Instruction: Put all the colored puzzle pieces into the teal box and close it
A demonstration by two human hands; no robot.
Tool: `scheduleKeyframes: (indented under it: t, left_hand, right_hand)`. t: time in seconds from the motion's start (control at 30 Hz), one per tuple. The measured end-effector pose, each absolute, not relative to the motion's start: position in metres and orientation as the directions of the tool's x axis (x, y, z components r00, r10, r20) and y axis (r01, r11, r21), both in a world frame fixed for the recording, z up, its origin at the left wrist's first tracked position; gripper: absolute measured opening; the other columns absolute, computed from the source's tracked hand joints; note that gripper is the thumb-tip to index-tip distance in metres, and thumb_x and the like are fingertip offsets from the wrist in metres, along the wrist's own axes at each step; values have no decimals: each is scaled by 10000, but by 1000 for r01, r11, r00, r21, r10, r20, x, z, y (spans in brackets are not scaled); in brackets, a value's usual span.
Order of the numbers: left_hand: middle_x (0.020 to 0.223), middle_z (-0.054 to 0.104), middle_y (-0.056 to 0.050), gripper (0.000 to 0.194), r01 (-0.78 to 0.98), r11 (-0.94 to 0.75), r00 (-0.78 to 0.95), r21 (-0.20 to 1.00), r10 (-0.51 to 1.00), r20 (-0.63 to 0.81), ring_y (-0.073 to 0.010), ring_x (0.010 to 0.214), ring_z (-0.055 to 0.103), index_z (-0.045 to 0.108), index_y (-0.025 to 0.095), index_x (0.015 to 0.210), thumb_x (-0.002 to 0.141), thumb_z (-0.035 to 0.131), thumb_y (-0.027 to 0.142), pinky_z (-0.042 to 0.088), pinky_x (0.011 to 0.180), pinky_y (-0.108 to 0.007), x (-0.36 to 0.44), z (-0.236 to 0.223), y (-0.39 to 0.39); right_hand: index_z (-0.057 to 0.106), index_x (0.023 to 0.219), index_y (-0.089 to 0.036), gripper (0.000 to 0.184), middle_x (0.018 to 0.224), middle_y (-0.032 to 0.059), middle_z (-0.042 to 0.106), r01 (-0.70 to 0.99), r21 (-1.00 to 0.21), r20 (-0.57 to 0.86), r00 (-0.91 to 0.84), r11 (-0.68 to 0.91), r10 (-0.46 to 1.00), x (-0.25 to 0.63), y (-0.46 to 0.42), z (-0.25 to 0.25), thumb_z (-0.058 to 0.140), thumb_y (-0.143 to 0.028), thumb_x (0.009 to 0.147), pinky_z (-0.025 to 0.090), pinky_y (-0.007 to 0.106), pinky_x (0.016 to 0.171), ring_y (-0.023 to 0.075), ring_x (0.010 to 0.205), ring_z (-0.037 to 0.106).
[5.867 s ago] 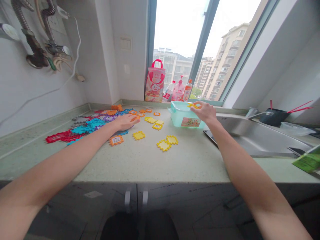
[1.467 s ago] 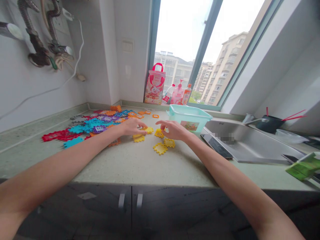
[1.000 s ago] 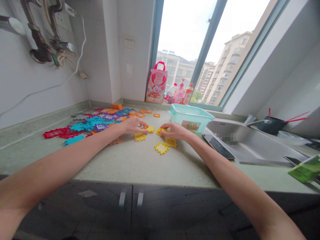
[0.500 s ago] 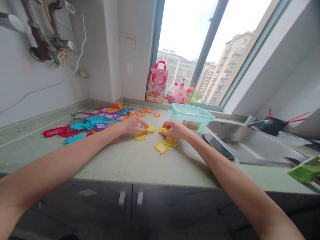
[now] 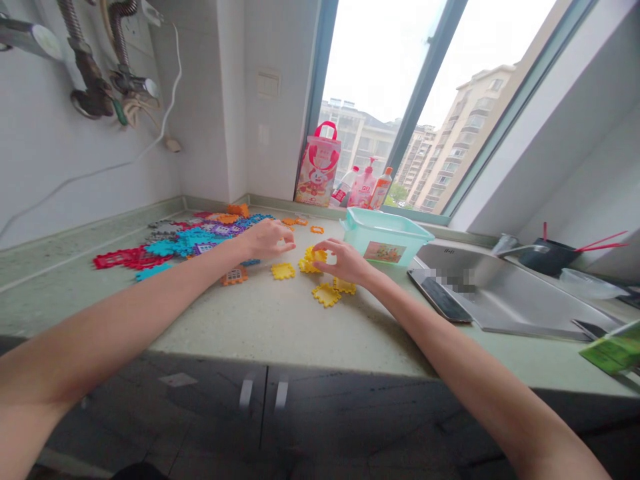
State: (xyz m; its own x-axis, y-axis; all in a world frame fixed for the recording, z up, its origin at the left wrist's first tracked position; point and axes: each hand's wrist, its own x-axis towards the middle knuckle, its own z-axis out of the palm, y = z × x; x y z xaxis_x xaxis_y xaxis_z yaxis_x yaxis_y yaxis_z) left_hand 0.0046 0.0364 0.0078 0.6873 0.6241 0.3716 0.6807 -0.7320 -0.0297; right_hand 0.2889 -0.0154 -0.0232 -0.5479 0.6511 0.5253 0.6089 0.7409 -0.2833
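My right hand (image 5: 346,261) pinches a yellow notched building tile (image 5: 308,259) between thumb and fingers, just above the counter; another yellow piece may overlap it. Beside its wrist lie two more yellow tiles, one in front (image 5: 327,295) and one partly tucked behind (image 5: 345,286). To the left, a single yellow tile (image 5: 283,271) rests flat. My left hand (image 5: 271,239) hovers close to the heap of colored tiles (image 5: 193,241), its thumb and fingertips apart and nothing seen between them. Below its wrist sits an orange tile with a window grid (image 5: 235,276).
A mint plastic tub (image 5: 385,230) stands behind my right hand. Right of it are a dark phone-like slab (image 5: 439,297) and a steel sink (image 5: 520,310). Bottles (image 5: 363,190) and a pink carton (image 5: 320,170) line the window. Loose orange tiles (image 5: 317,229) lie toward the back.
My left hand has let go of a yellow tile and drawn back left toward the heap. Yellow pieces have come together at my right hand. The view has shifted slightly.
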Motion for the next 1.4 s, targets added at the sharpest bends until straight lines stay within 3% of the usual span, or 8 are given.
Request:
scheduleKeyframes:
  t: [0.1, 0.2, 0.47, 0.6, 0.73, 0.87, 1.07, 1.4]
  left_hand:
    - [994, 822, -45, 292, 698, -706, 686, -116, 613, 392, -263, 1064, 717, 829, 243, 991, 985, 569, 374, 514, 959, -360, -2, 9, 42]
    - [955, 817, -39, 287, 693, -704, 699, -157, 602, 386, -254, 1026, 719, 835, 251, 961, 977, 562, 340, 508, 932, -351, -2, 5, 44]
    - [972, 817, -32, 259, 693, -706, 712, -147, 638, 292, -235, 977, 740, 842, 261, 991, 946, 594, 316, 519, 938, -326, 9, -3, 41]
    - [1054, 816, -87, 306, 814, -558, 578, -164, 748, 325, -290, 1036, 751, 833, 251, 1091, 959, 583, 370, 550, 918, -354, 10, -6, 43]
    - [1072, 818, -114, 338, 926, -359, 375, -114, 850, 369, -331, 1034, 770, 810, 260, 1151, 978, 552, 394, 570, 903, -387, 9, -9, 50]
    - [1075, 819, -110, 332, 945, -328, 315, -6, 901, 297, -345, 1040, 774, 812, 268, 1087, 967, 567, 457, 580, 880, -380, 5, -12, 59]
    - [1069, 826, -95, 319, 948, -316, 291, 24, 899, 326, -325, 1047, 772, 799, 273, 1086, 940, 581, 454, 574, 882, -357, 3, -17, 66]
    - [1090, 817, -89, 328, 932, -362, 334, 36, 891, 306, -313, 1022, 769, 776, 269, 1099, 956, 540, 447, 564, 876, -351, -4, -20, 72]
  right_hand:
    - [758, 1193, -239, 302, 1184, 76, 781, 615, -328, 406, -594, 717, 694, 287, -16, -27, 777, -418, 951, 551, 353, 923, 220, 1032, 720]
    - [735, 1216, -249, 332, 1214, 58, 791, 601, -368, 375, -602, 709, 705, 284, -16, -27, 765, -449, 952, 541, 353, 934, 217, 1045, 721]
    - [738, 1115, -259, 261, 1139, 22, 811, 593, -360, 410, -594, 721, 693, 277, -18, -29, 814, -361, 887, 540, 341, 931, 209, 997, 745]
    - [746, 1114, -255, 278, 1122, 36, 809, 615, -300, 466, -572, 729, 675, 266, -24, -22, 842, -332, 865, 526, 366, 970, 229, 1007, 740]
    - [735, 1150, -255, 282, 1142, 48, 800, 558, -290, 554, -564, 777, 612, 244, -33, -8, 825, -349, 899, 519, 375, 1004, 236, 1042, 727]
    - [727, 1170, -276, 268, 1202, 44, 789, 525, -301, 532, -600, 796, 597, 226, -39, -5, 807, -356, 927, 511, 372, 1027, 238, 1101, 720]
    - [681, 1253, -299, 316, 1171, 24, 793, 569, -331, 352, -666, 753, 657, 216, -40, -23, 780, -362, 959, 519, 329, 947, 217, 1042, 736]
    - [725, 1169, -269, 321, 1096, 35, 790, 550, -246, 388, -698, 798, 601, 237, -42, -15, 838, -332, 875, 515, 329, 915, 221, 970, 723]
